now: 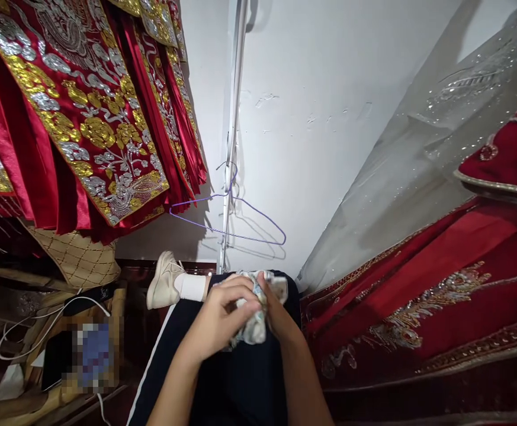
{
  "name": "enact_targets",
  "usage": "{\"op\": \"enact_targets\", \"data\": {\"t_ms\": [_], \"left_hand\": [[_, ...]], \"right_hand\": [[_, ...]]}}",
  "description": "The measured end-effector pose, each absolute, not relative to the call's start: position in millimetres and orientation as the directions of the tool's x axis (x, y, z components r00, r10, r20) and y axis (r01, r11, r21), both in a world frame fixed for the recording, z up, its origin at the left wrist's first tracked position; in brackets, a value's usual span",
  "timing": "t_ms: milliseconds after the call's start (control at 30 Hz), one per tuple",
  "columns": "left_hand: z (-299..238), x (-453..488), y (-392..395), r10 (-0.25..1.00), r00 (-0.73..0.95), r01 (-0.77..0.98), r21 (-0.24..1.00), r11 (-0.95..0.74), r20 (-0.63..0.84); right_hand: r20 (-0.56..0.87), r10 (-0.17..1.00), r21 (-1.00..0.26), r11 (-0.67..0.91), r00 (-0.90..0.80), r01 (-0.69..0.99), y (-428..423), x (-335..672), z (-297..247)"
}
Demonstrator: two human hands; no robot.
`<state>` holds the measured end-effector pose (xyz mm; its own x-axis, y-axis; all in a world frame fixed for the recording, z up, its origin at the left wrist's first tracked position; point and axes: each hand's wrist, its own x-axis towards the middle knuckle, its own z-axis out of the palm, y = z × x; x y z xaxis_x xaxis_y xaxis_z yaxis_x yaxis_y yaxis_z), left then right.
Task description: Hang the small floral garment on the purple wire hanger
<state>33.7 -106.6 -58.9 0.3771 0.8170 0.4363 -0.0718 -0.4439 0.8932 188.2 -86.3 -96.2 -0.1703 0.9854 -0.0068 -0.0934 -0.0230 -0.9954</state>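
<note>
A small bundle of white cloth with a blue, green and yellowish print rests over my dark trousers. My left hand curls its fingers and thumb round the cloth from the left. On the other side my right hand is closed against it, the thumb on top and the other fingers mostly hidden. A pale, blurred end of the bundle sticks out beyond the right hand. How the cloth is folded cannot be made out.
A purple wire hanger hangs from a metal pole ahead. Red embroidered garments hang at left, a red beaded gown and white sparkly fabric at right. A wooden stool with a white cable stands lower left.
</note>
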Motion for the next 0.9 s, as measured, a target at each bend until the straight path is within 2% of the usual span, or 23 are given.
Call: {"op": "enact_targets", "data": {"t_ms": [100, 200, 300, 367, 433, 533, 567, 633, 767, 900], "left_hand": [[-52.2, 31.9, -113.4, 0.786, 0.316, 0.106, 0.804, -0.585, 0.531], [-56.4, 11.4, -103.4, 0.837, 0.210, 0.178, 0.822, -0.541, 0.505], [-70.5, -11.3, -87.7, 0.856, 0.334, 0.148, 0.875, -0.461, 0.395], [-82.8, -23.5, -79.4, 0.807, 0.505, 0.174, 0.880, -0.442, 0.305], [-93.0, -36.2, -74.3, 0.754, 0.617, 0.292, 0.825, -0.484, 0.224], [-95.8, -61.9, -71.2, 0.770, 0.622, 0.553, 0.616, -0.561, 0.143], [-92.8, -72.0, -70.9, 0.797, 0.591, 0.634, 0.540, -0.553, 0.122], [-82.7, -91.2, -70.8, 0.847, 0.528, 0.760, 0.411, -0.504, 0.064], [-65.3, -115.4, -68.7, 0.913, 0.408, 0.892, 0.200, -0.404, 0.023], [-71.1, -130.2, -54.3, 0.943, 0.320, 0.947, 0.066, -0.315, -0.086]], "right_hand": [[-0.113, 0.980, -0.949, -0.156, -0.166, -0.274, -89.2, 170.7, -94.8], [-0.104, 0.929, -0.912, -0.232, -0.355, -0.338, -91.4, 169.6, -88.0], [-0.051, 0.793, -0.941, -0.241, -0.608, -0.236, -93.2, 177.0, -68.8], [-0.049, 0.764, -0.989, -0.126, -0.643, -0.075, -91.0, 184.7, -52.7], [0.025, 0.838, -0.992, 0.088, -0.545, 0.090, -80.8, 194.6, -38.3], [0.322, 0.920, -0.885, 0.377, -0.225, 0.273, -42.6, 209.4, -26.4], [0.401, 0.909, -0.856, 0.416, -0.115, 0.307, -23.9, 212.4, -26.3], [0.442, 0.897, -0.852, 0.419, 0.000, 0.315, 18.1, 212.7, -32.9], [0.387, 0.920, -0.833, 0.375, -0.057, 0.407, 83.5, 193.8, -67.8], [0.391, 0.913, -0.786, 0.396, -0.114, 0.475, 84.2, 188.5, -105.5]]}}
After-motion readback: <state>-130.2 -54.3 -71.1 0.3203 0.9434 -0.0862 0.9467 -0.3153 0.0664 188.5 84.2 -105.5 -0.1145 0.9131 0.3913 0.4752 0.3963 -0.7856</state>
